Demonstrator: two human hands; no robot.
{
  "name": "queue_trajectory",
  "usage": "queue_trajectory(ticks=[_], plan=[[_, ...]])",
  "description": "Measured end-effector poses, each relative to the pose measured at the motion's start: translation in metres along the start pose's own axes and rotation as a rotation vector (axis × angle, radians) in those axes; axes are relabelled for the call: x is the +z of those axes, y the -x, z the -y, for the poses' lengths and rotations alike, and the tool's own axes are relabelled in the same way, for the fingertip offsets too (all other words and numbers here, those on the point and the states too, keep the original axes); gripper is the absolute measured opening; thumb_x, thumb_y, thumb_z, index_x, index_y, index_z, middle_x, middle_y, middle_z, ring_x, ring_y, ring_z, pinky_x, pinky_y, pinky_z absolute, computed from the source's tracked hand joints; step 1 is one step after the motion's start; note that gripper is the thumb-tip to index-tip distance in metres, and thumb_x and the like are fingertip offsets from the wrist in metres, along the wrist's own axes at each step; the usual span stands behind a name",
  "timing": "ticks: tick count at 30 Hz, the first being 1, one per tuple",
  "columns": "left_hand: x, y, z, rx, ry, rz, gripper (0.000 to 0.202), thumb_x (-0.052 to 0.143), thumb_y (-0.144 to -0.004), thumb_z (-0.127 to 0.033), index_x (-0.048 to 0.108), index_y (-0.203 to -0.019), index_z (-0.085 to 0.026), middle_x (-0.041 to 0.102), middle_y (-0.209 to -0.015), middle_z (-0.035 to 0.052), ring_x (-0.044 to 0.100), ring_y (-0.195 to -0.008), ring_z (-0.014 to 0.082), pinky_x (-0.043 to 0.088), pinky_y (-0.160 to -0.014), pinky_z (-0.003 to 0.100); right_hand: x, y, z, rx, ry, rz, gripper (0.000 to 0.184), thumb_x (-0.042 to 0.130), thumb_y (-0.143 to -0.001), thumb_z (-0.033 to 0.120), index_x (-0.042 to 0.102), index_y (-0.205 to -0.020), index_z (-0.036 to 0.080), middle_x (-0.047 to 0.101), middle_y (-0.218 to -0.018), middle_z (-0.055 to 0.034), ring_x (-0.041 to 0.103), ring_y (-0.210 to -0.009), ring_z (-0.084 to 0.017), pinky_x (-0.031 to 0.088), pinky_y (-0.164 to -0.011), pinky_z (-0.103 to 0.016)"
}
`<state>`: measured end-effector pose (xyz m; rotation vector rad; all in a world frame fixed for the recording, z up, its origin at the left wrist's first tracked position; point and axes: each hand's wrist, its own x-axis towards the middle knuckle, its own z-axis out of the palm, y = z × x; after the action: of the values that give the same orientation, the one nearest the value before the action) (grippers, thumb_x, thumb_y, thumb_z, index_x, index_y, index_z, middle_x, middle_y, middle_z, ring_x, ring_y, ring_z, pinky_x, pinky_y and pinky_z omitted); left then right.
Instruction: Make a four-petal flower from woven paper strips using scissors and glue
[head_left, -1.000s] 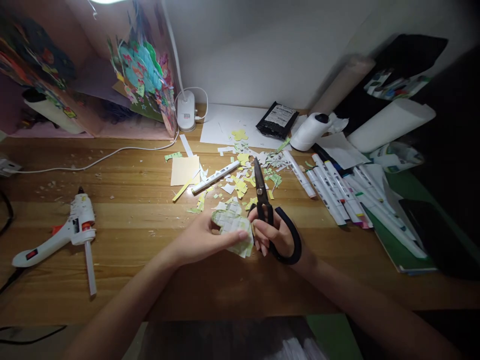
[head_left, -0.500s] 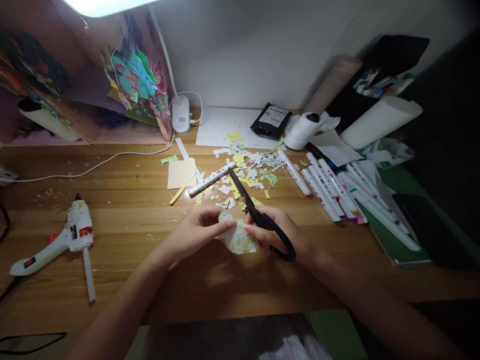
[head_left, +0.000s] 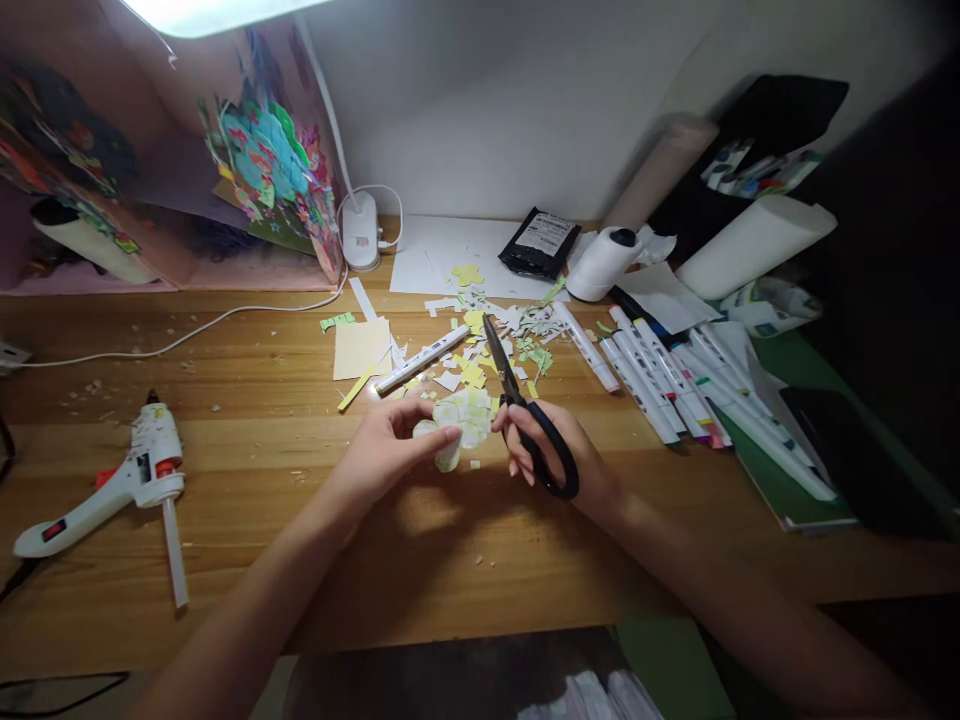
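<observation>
My left hand pinches a small pale green and white paper cutout just above the wooden desk. My right hand grips black scissors through the handle loops, blades closed and pointing away toward the scraps. The scissors sit right beside the cutout's right edge. A pile of yellow, green and white paper scraps lies just beyond both hands.
A white glue gun lies at the left. A row of white markers lies at the right, one more marker among the scraps. A cream card, lamp base, black packet, paper rolls and colourful paper craft stand at the back.
The cutout has been turned in my left hand and lifted slightly toward the scraps. The scissors swung from leaning left back to nearly upright, staying beside the paper.
</observation>
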<state>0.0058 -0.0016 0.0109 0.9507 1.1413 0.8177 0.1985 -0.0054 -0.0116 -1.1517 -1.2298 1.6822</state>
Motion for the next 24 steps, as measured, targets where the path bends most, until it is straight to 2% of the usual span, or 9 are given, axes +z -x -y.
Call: queue_trajectory(ticks=[2,4,7,10,16,24], plan=[[-0.002,0.0,0.001,0.023,0.045,-0.076,0.025,0.078,-0.061,-0.032,0.062,-0.069,-0.014,0.066,-0.071,0.0006,0.056,-0.058,0.0093,0.045,-0.053,0.018,0.005,0.0,-0.01,-0.006,-0.186,0.044,0.038,0.046,-0.085,0.057,0.049,-0.074,0.02,0.041,-0.041,0.0115,0.039,-0.031,-0.006,0.048,-0.045,-0.022],[-0.005,-0.001,0.002,0.038,0.106,-0.117,0.026,0.077,-0.064,-0.033,0.063,-0.076,-0.015,0.066,-0.074,0.0004,0.058,-0.062,0.0097,0.047,-0.057,0.019,0.011,0.003,-0.019,0.018,-0.29,0.104,0.043,0.045,-0.083,0.063,0.046,-0.072,0.021,0.043,-0.044,0.011,0.04,-0.031,-0.006,0.05,-0.048,-0.023],[-0.007,-0.001,0.001,0.075,0.195,-0.139,0.032,0.076,-0.066,-0.032,0.065,-0.089,-0.014,0.068,-0.084,0.0032,0.061,-0.07,0.0115,0.05,-0.063,0.021,0.021,0.013,-0.023,0.088,-0.349,0.216,0.058,0.046,-0.069,0.077,0.047,-0.075,0.02,0.048,-0.051,0.0082,0.046,-0.037,-0.007,0.054,-0.059,-0.029],[-0.006,-0.002,0.001,0.108,0.236,-0.162,0.034,0.076,-0.066,-0.032,0.064,-0.091,-0.013,0.069,-0.088,0.0046,0.061,-0.071,0.0123,0.05,-0.062,0.021,0.028,0.024,-0.02,0.157,-0.351,0.343,0.075,0.04,-0.056,0.089,0.05,-0.08,0.018,0.051,-0.058,0.0043,0.051,-0.043,-0.01,0.054,-0.062,-0.037],[-0.001,0.0,0.001,0.069,0.238,-0.178,0.031,0.078,-0.061,-0.032,0.064,-0.082,-0.013,0.067,-0.077,0.0014,0.06,-0.065,0.0108,0.047,-0.06,0.019,0.031,0.033,-0.026,0.17,-0.302,0.335,0.072,0.04,-0.061,0.086,0.05,-0.08,0.018,0.047,-0.055,0.0054,0.048,-0.041,-0.01,0.051,-0.057,-0.034],[0.002,0.003,0.003,0.052,0.228,-0.155,0.033,0.078,-0.061,-0.033,0.063,-0.081,-0.012,0.066,-0.075,0.0005,0.058,-0.062,0.0087,0.044,-0.056,0.017,0.028,0.035,-0.037,0.13,-0.284,0.338,0.068,0.042,-0.064,0.083,0.049,-0.082,0.018,0.047,-0.056,0.0058,0.047,-0.042,-0.009,0.048,-0.052,-0.028]])
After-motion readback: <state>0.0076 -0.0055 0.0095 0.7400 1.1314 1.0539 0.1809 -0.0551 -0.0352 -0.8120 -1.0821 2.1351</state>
